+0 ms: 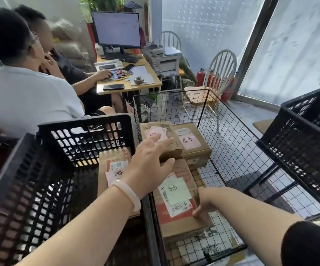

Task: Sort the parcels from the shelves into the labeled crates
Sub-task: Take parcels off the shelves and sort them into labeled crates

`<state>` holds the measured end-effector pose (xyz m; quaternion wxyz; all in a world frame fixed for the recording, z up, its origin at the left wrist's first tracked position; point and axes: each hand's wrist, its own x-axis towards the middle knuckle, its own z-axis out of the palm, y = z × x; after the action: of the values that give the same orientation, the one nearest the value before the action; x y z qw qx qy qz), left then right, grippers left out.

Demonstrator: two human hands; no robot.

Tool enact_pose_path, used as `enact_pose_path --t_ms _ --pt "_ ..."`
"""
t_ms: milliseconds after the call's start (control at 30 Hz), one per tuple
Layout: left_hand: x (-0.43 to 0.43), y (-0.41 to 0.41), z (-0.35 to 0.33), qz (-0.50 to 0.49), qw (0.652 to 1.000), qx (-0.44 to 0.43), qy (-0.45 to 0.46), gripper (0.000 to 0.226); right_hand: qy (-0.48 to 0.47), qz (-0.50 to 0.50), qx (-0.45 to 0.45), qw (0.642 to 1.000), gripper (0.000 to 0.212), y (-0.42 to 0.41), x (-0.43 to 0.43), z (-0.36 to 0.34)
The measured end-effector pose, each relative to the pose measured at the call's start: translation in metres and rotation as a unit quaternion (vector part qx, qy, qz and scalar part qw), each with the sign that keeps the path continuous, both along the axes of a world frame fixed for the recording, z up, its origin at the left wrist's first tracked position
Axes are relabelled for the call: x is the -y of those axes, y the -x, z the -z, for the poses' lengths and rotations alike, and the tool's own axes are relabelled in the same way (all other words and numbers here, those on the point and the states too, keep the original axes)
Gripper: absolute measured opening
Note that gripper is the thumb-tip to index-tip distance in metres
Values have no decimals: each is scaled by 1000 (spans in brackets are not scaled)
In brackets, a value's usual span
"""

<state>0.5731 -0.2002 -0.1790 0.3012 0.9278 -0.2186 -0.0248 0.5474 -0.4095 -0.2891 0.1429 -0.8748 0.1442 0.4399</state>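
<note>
Where wire crate (232,150) holds parcels (190,141), left grip (149,160) clasps small parcel (171,129); right grip (205,203) pinches green-noted parcel (176,191).

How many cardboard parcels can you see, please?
4. Wire basket: first parcel under the left hand, second parcel beside it, green-noted parcel nearest. Black crate: fourth parcel. Others may be hidden.

green note (175,189) on near parcel (182,221): two handwritten Chinese characters, unclear | pink note (190,141) on far parcel (197,152): two more, unclear | side label (195,160) of far parcel: perhaps "105" | pink slip (155,133) on middle parcel (171,129): scrawl, partly hidden | barcode label (180,207) on near parcel: print too small
</note>
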Motion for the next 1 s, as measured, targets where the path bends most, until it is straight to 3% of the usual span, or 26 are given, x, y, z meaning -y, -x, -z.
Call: enact_pose_path --t_ms 200,367,500,667,767,1000 --pt "3 0 0 38 997 2 -62 63 15 -50 70 996 88 -3 6 -24" --pt "10 9 -7 66 994 36 -77 65 42 -51 224 972 96 14 7 -78" --pt "16 27 -13 113 985 92 -88 67 48 10 398 916 91 69 -13 -122" --pt "24 56 -35 192 964 178 -51 69 125 78 549 823 88 177 -40 -148" --pt "39 91 -48 262 940 219 -4 70 194 153 573 781 89 246 -54 -156" --pt "84 239 -60 462 845 260 71 72 324 300 545 713 91 421 -92 -177"
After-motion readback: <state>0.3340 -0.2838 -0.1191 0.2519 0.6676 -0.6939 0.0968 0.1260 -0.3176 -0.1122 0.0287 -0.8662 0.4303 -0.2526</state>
